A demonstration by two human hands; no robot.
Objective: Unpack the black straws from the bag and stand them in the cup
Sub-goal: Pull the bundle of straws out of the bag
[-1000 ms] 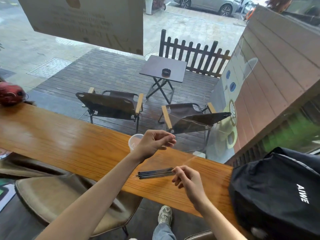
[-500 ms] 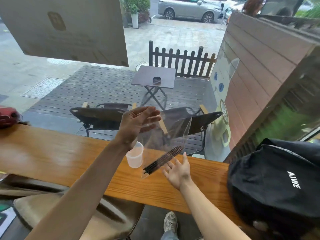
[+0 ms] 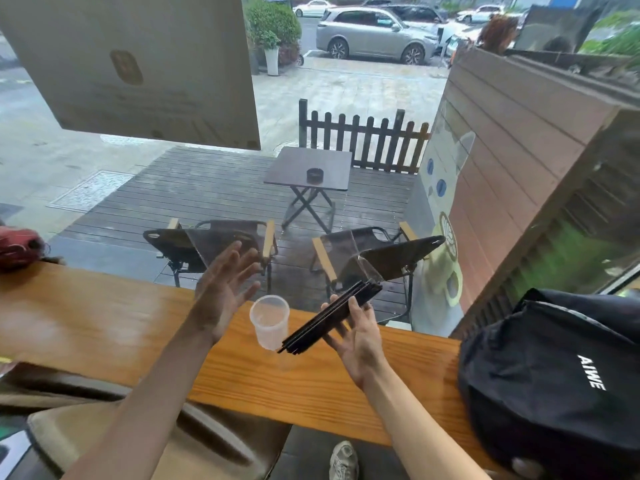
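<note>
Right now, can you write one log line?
right hand: holds black straws | left hand: open | cup: empty

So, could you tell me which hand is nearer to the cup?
Right. The right hand, holding the straws, is just beside the cup; the left hand hovers open, slightly farther off.

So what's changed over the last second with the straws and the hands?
The black straws went from lying flat near the counter to tilted upward in the right hand, now largely out of the clear bag. The left hand let go and opened. The cup still stands empty.
</note>
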